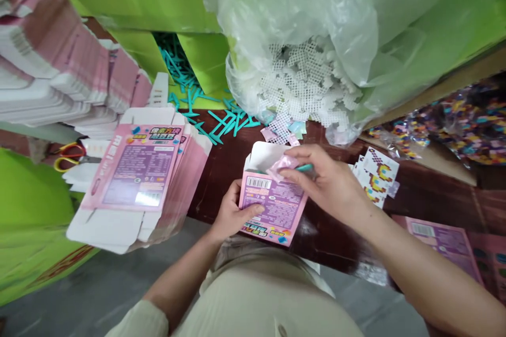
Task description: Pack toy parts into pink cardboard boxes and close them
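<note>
My left hand (233, 213) grips a small pink and purple printed carton (279, 208), its thumb across the printed panel. The carton's mouth faces away from me, with a white flap (263, 154) standing up. My right hand (326, 174) pinches a small shiny pink packet (281, 168) at the carton's mouth. A teal plastic piece (304, 167) pokes out beside the packet in the same fingers; most of it is hidden. Beyond the carton lie loose teal plastic T-shaped pieces (223, 124) and white mesh pegboards (304, 81) in a clear plastic bag (292, 0).
Flattened cartons (138, 168) are stacked at left, beside scissors (71, 157). More pink cartons (87, 63) fill the far left. Pattern cards (375, 176) lie right of my hand. A box of bagged colourful pieces (454, 126) stands at right, above finished-looking pink cartons (443, 242).
</note>
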Demonstrator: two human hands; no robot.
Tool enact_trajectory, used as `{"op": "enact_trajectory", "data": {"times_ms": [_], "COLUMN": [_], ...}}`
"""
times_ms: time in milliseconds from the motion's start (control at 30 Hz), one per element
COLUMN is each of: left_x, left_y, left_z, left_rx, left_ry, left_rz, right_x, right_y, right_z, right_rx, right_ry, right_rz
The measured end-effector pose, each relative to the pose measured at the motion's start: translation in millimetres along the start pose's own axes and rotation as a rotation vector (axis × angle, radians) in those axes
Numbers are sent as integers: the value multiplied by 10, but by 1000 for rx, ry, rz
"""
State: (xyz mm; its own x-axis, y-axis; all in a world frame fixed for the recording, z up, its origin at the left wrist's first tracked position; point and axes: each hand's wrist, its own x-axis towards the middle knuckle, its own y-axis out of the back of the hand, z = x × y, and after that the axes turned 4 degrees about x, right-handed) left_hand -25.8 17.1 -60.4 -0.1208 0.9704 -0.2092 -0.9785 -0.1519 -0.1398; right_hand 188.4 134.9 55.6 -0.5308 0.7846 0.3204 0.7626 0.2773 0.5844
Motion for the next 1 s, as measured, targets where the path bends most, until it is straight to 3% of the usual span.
{"op": "enact_trajectory", "data": {"times_ms": [67,133,233,333,433,500,600,667,767,867,1000], "left_x": [7,25,61,73,81,108,145,153,162,181,207], "left_y": [83,159,214,207,244,307,383,390,344,267,136], "left_z": [-8,2,38,47,-11,-70,-124,-117,-75,-56,-71], "left_rx": [11,26,61,108,210,267,271,229,177,182,260], "left_ry": [-8,-11,-11,21,48,43,55,80,100,124,156], "left_rz": [71,147,244,309,372,405,423,428,415,401,354], "right_x": [70,222,555,849,970,900,548,213,-281,-671,-905], "right_y": [15,-17,-243,-541,-646,-551,-174,196,814,1373,1928], "right_z": [117,326,693,913,957,936,916,975,1168,1347,1546], "right_rx": [-139,-253,-391,-461,-431,-415,-325,-85,411,755,825], "right_ry": [121,154,-105,-463,-552,-535,-491,-472,-555,-635,-441], "right_rz": [-6,100,185,-18,-107,-88,-68,16,381,723,967]}}
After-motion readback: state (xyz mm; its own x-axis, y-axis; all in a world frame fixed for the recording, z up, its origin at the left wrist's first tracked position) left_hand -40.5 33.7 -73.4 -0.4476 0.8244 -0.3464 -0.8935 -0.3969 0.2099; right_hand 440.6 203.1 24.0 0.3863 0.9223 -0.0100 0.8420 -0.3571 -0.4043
